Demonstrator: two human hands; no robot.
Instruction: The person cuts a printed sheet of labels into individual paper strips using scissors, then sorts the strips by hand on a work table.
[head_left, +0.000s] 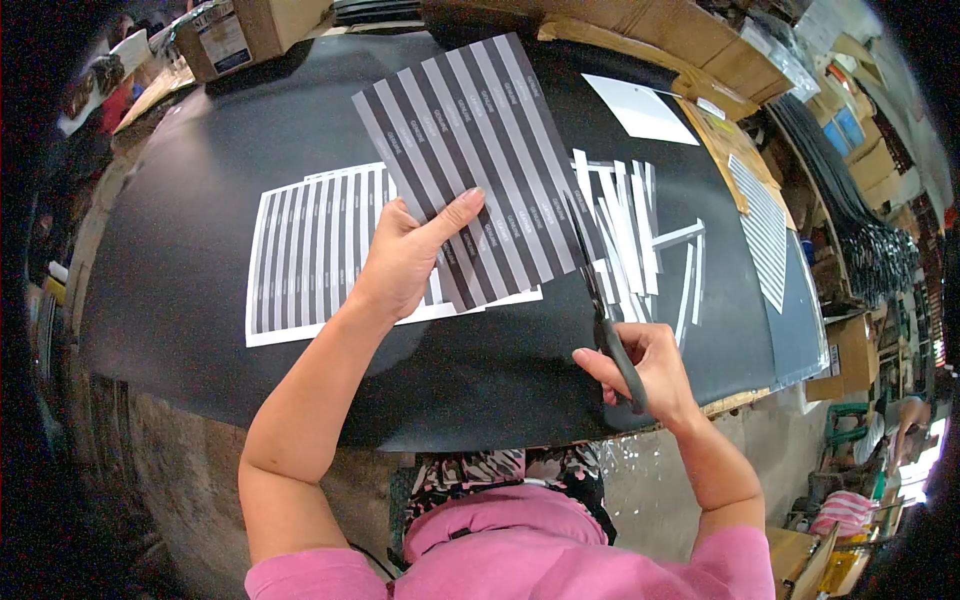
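Observation:
My left hand (410, 255) grips a striped black-and-grey sheet (470, 150) printed with small white words, thumb on top, held tilted above the table. In my right hand (645, 375) is a pair of scissors (608, 325) with dark handles; its blades point up along the sheet's right edge. A stack of striped sheets with white borders (310, 260) lies under and left of the held sheet. To the right of the scissors, loose white and dark cut strips (630, 225) are piled on the black tabletop (190, 230).
A white sheet (640, 108) lies at the back right, and a narrow striped piece (760, 235) rests on the right edge near brown cardboard (722, 160). Cardboard boxes (240, 40) stand behind the table. At the far right a person (905, 420) is partly visible near a green stool.

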